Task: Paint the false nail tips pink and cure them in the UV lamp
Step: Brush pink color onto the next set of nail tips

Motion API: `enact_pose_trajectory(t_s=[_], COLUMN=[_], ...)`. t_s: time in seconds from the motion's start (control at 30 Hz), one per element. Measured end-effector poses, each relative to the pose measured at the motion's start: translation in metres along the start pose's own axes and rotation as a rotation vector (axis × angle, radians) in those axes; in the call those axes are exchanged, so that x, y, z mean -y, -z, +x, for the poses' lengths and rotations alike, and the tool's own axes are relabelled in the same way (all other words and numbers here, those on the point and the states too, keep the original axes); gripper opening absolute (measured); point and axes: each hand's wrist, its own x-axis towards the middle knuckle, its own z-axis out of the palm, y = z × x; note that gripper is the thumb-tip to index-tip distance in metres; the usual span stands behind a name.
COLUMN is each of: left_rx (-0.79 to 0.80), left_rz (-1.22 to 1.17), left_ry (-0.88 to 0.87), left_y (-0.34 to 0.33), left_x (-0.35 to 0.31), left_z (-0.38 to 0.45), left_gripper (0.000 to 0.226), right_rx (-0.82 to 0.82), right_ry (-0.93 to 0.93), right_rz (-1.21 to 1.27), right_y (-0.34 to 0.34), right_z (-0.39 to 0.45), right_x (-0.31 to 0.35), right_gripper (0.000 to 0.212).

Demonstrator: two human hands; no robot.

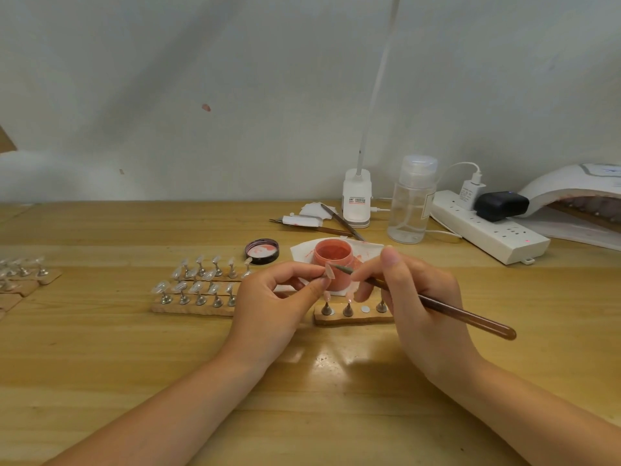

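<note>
A small nail tip (329, 272) is pinched in the left hand (279, 297), just in front of the pink pot (333, 255). A brush (433, 302) is gripped by the right hand (416, 297), its point touching the tip. The UV lamp (571, 193) is seen far right of the pot.

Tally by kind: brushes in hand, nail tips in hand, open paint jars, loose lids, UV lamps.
Brush, held by right hand: 1
Nail tip, pinched by left hand: 1
Paint jar: 1
Lid: 1
UV lamp: 1
Total: 5
</note>
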Motion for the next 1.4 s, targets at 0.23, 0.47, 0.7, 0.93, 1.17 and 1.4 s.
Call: enact_pose_trajectory(t_s=[0.23, 0.47, 0.7, 0.93, 1.17, 1.4], left_rx=[-0.019, 0.056, 0.128, 0.124, 0.145, 0.147], left_rz=[-0.011, 0.017, 0.094, 0.123, 0.155, 0.134], left_ry=[0.011, -0.060, -0.198, -0.221, -0.213, -0.201], left_y=[0.000, 0.000, -0.001, -0.002, -0.001, -0.002], left_x=[0.001, 0.000, 0.000, 0.001, 0.001, -0.002], left_z=[0.000, -0.002, -0.001, -0.002, -0.003, -0.004], left_gripper=[0.028, 0.019, 0.014, 0.021, 0.020, 0.021], right_rx=[-0.050, -0.108, -0.082, 0.043, 0.047, 0.035], right_ry=[-0.010, 0.030, 0.047, 0.096, 0.129, 0.133], right_rz=[0.079, -0.138, -0.185, -0.246, -0.280, -0.231], right_y=[0.004, 0.005, 0.004, -0.001, -0.001, 0.000], right_z=[-0.002, 0.005, 0.004, 0.004, 0.004, 0.005], right_x=[0.000, 0.005, 0.002, -0.001, -0.007, -0.005], right_gripper=[0.048, 0.014, 0.022, 0.043, 0.042, 0.032])
